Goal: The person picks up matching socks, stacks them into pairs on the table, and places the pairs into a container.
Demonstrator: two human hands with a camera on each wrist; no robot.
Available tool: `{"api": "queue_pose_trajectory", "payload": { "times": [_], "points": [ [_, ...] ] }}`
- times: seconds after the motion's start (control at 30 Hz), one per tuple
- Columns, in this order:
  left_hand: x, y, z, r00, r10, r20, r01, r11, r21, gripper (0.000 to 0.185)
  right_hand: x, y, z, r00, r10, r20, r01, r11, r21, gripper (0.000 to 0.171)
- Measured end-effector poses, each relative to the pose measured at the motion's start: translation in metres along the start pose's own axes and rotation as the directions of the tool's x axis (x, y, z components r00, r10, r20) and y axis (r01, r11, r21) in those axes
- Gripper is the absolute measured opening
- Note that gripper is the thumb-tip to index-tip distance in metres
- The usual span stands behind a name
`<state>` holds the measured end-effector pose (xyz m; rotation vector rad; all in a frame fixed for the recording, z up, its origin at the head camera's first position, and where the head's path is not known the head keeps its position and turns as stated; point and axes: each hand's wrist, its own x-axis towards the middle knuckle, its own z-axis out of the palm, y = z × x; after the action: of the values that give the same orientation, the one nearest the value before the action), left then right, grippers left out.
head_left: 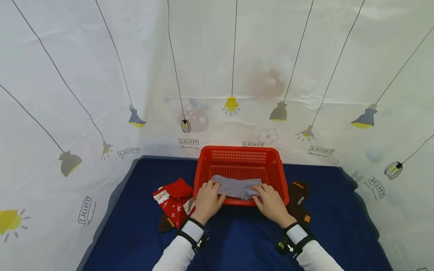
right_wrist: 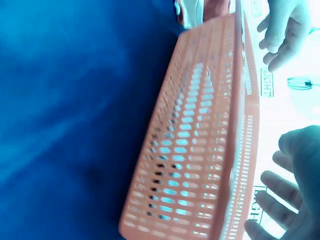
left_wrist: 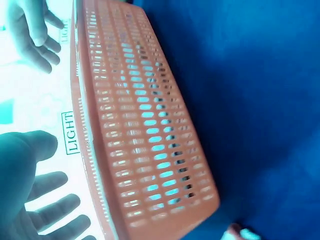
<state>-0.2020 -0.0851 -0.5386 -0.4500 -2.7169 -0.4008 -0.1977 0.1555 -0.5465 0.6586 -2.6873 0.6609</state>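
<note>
A red plastic basket (head_left: 240, 149) stands on the blue cloth, and a folded grey sock (head_left: 237, 187) lies inside it near the front wall. My left hand (head_left: 210, 191) reaches over the front rim with its fingers resting on the sock's left end. My right hand (head_left: 266, 195) rests on the sock's right end in the same way. The left wrist view shows the basket's slotted wall (left_wrist: 145, 125) and the left hand (left_wrist: 35, 200) with spread, straight fingers. In the right wrist view, past the basket's wall (right_wrist: 195, 140), the right hand (right_wrist: 290, 200) is spread too.
Red patterned socks (head_left: 171, 199) lie left of the basket, with a brown sock (head_left: 166, 224) beneath them. Dark brown socks (head_left: 298, 201) lie to its right. A white curtain printed with lamps (head_left: 234, 75) surrounds the blue table (head_left: 237, 241) on three sides.
</note>
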Motion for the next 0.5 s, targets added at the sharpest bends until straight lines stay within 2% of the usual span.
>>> {"api": "queue_pose_trajectory", "payload": {
  "times": [0.2,0.33,0.43,0.5],
  "points": [
    [-0.037,-0.002,0.003,0.995,0.008,-0.100,-0.006,1.000,0.015,0.039,-0.034,-0.008,0.004,0.996,-0.067,-0.062,0.065,0.998,-0.025,0.035],
    [-0.057,-0.003,0.004,0.989,0.000,-0.147,0.003,1.000,0.018,0.038,-0.052,-0.017,0.009,0.994,-0.064,-0.088,0.062,0.998,-0.029,0.036],
    [-0.067,-0.001,0.003,0.988,-0.027,-0.153,0.029,1.000,0.006,0.036,-0.063,-0.024,0.014,0.997,-0.027,-0.073,0.027,1.000,-0.010,0.035],
    [-0.073,0.001,0.003,0.991,-0.063,-0.120,0.062,0.998,-0.010,0.035,-0.071,-0.028,0.017,0.998,0.006,-0.057,-0.006,1.000,-0.003,0.035]
  ]
}}
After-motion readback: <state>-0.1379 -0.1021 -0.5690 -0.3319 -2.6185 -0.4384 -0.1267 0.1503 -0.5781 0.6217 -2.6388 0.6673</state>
